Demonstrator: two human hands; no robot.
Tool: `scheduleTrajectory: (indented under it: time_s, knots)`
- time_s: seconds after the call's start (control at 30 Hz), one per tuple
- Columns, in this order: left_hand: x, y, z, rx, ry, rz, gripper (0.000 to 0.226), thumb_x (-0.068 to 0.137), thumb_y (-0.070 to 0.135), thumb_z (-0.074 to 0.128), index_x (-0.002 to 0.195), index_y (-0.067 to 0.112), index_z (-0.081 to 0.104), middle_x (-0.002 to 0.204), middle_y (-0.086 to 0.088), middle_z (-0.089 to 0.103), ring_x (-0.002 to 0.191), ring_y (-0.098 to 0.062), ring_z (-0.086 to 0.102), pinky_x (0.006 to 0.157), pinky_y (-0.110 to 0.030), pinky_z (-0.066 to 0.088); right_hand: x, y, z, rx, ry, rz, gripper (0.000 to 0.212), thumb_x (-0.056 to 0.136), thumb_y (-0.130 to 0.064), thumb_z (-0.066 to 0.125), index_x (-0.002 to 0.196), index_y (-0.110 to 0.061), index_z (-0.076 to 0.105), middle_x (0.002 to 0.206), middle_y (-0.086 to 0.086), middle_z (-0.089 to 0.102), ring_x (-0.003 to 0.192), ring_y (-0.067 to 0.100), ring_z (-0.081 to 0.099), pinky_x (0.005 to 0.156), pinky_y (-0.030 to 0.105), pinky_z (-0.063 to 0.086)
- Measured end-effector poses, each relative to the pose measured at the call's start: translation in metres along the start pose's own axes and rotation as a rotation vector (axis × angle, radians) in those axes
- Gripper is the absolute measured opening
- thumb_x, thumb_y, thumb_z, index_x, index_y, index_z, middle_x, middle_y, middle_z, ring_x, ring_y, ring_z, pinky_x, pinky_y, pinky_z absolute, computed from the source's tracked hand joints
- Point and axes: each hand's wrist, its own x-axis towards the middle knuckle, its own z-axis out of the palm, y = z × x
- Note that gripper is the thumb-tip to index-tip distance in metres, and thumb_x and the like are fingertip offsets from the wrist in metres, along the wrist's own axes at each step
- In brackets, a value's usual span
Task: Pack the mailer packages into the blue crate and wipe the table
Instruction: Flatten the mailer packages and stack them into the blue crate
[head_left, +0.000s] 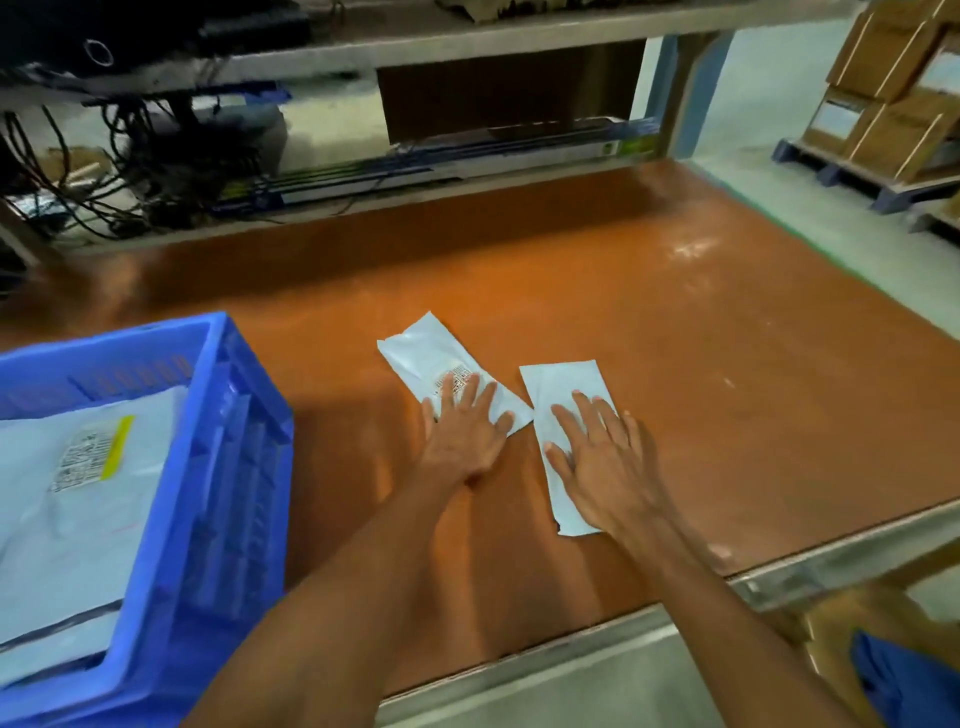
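Observation:
Two small white mailer packages lie side by side on the orange table (649, 322). My left hand (465, 431) rests flat, fingers spread, on the near end of the left mailer (426, 353), which shows a printed label. On the right mailer (563, 384) my right hand (597, 462) presses flat with its fingers apart. Neither hand has closed around a package. The blue crate (228, 447) stands at the table's left front and holds a large white mailer (78, 478) with a label and a yellow strip.
A shelf unit with tangled black cables (130, 156) and long flat boxes (441, 161) runs along the table's far side. Stacked cardboard boxes on a blue pallet (883, 114) stand at the far right. A blue cloth (904, 680) lies below the table's front right corner.

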Motion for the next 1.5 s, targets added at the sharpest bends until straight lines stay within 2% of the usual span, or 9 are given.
scheduleTrajectory:
  time_s: [0.17, 0.3, 0.47, 0.6, 0.67, 0.8, 1.1, 1.37, 1.5]
  knots:
    - [-0.056, -0.02, 0.003, -0.014, 0.197, 0.029, 0.059, 0.095, 0.068, 0.022, 0.142, 0.036, 0.038, 0.156, 0.008, 0.031, 0.15, -0.02, 0.011, 0.12, -0.054, 0.013, 0.004, -0.007, 0.016, 0.068, -0.134, 0.009, 0.064, 0.096, -0.069, 0.011, 0.155, -0.043, 0.008, 0.165, -0.01, -0.002, 0.152, 0.022, -0.01, 0.12, 0.054, -0.002]
    - [-0.056, -0.033, 0.009, 0.031, 0.133, -0.071, 0.078, 0.091, 0.076, 0.014, 0.157, 0.035, 0.003, 0.165, 0.011, -0.008, 0.151, -0.029, -0.016, 0.117, -0.061, -0.002, -0.011, -0.023, 0.024, 0.014, -0.098, -0.031, 0.066, 0.096, -0.068, 0.013, 0.156, -0.039, 0.007, 0.165, -0.007, -0.004, 0.152, 0.025, -0.011, 0.12, 0.053, -0.001]
    - [-0.062, -0.027, 0.023, 0.084, 0.141, -0.062, 0.064, 0.102, 0.056, 0.011, 0.158, 0.027, -0.003, 0.165, 0.006, -0.009, 0.15, -0.035, -0.015, 0.121, -0.055, -0.003, -0.014, -0.03, 0.025, 0.008, -0.115, -0.038, 0.06, 0.1, -0.05, 0.007, 0.157, -0.03, 0.009, 0.165, -0.004, 0.001, 0.152, 0.027, -0.008, 0.12, 0.048, -0.002]
    - [-0.082, -0.037, 0.032, 0.189, 0.098, 0.028, 0.066, 0.101, 0.043, -0.004, 0.156, 0.015, 0.018, 0.164, -0.006, 0.015, 0.152, -0.036, 0.003, 0.12, -0.058, 0.011, -0.02, -0.036, 0.021, 0.016, -0.16, -0.076, 0.052, 0.106, -0.032, 0.02, 0.157, -0.025, 0.01, 0.165, -0.002, 0.003, 0.152, 0.029, -0.006, 0.121, 0.045, 0.0]
    - [-0.097, -0.038, 0.027, 0.19, 0.142, 0.056, 0.051, 0.104, 0.028, 0.021, 0.147, 0.008, 0.041, 0.158, -0.011, 0.032, 0.147, -0.04, 0.022, 0.116, -0.058, 0.025, -0.023, -0.041, 0.016, 0.016, -0.151, -0.078, 0.052, 0.105, -0.025, 0.022, 0.156, -0.021, 0.017, 0.165, 0.0, 0.011, 0.152, 0.029, 0.002, 0.121, 0.044, 0.008]
    - [-0.122, -0.029, -0.038, 0.17, 0.385, 0.025, 0.047, 0.095, 0.03, 0.035, 0.132, 0.01, 0.058, 0.148, -0.012, 0.048, 0.13, -0.04, 0.047, 0.108, -0.048, 0.04, -0.015, -0.078, -0.021, 0.143, 0.057, -0.064, 0.058, 0.098, -0.031, 0.016, 0.145, -0.016, 0.046, 0.152, 0.004, 0.044, 0.144, 0.032, 0.034, 0.111, 0.049, 0.033]
    - [-0.236, -0.131, -0.252, 0.377, 0.864, 0.119, 0.044, 0.097, 0.017, 0.028, 0.122, -0.001, 0.059, 0.146, -0.019, 0.045, 0.139, -0.04, 0.035, 0.113, -0.056, 0.026, 0.01, -0.271, -0.181, 0.459, 0.434, -0.301, 0.047, 0.106, -0.03, 0.025, 0.152, -0.023, 0.033, 0.161, -0.004, 0.027, 0.15, 0.024, 0.016, 0.118, 0.047, 0.016]
    - [-0.301, -0.281, -0.205, 0.566, 0.487, -0.026, 0.06, 0.089, 0.014, 0.014, 0.104, -0.008, 0.067, 0.133, -0.027, 0.054, 0.124, -0.053, 0.047, 0.099, -0.064, 0.039, -0.026, -0.43, -0.143, 0.254, 0.203, -0.481, 0.042, 0.105, -0.03, 0.026, 0.144, -0.024, 0.038, 0.156, -0.005, 0.033, 0.144, 0.03, 0.026, 0.114, 0.053, 0.024]
    - [-0.282, -0.296, -0.183, 0.518, 0.309, 0.004, 0.084, 0.082, 0.026, -0.009, 0.131, -0.001, 0.055, 0.147, -0.024, 0.041, 0.133, -0.048, 0.038, 0.107, -0.063, 0.03, -0.024, -0.445, -0.118, 0.141, -0.052, -0.329, 0.048, 0.104, -0.036, 0.022, 0.149, -0.02, 0.029, 0.162, 0.002, 0.019, 0.149, 0.035, 0.012, 0.116, 0.058, 0.015]
